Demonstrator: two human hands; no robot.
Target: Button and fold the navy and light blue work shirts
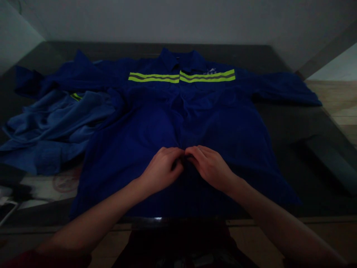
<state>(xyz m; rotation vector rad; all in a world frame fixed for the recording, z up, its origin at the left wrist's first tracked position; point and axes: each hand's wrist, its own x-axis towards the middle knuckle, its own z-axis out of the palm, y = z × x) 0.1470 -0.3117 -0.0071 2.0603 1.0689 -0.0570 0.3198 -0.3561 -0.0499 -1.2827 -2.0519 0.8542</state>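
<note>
A dark blue work jacket (156, 130) with a yellow-green reflective band (181, 76) across the chest lies spread flat on a dark table (292, 126), collar away from me. My left hand (163, 167) and my right hand (210, 165) meet at the jacket's front opening near the lower middle. Both have fingers curled and pinched on the fabric edges there, fingertips nearly touching. The light is dim, so what lies between the fingertips is hard to make out.
A second blue garment (52, 126) lies crumpled at the left, partly under the jacket's sleeve. Papers and a flat object (8, 208) sit at the table's near left corner. A pale wall (178, 18) rises behind the table; wooden floor (337, 100) shows at right.
</note>
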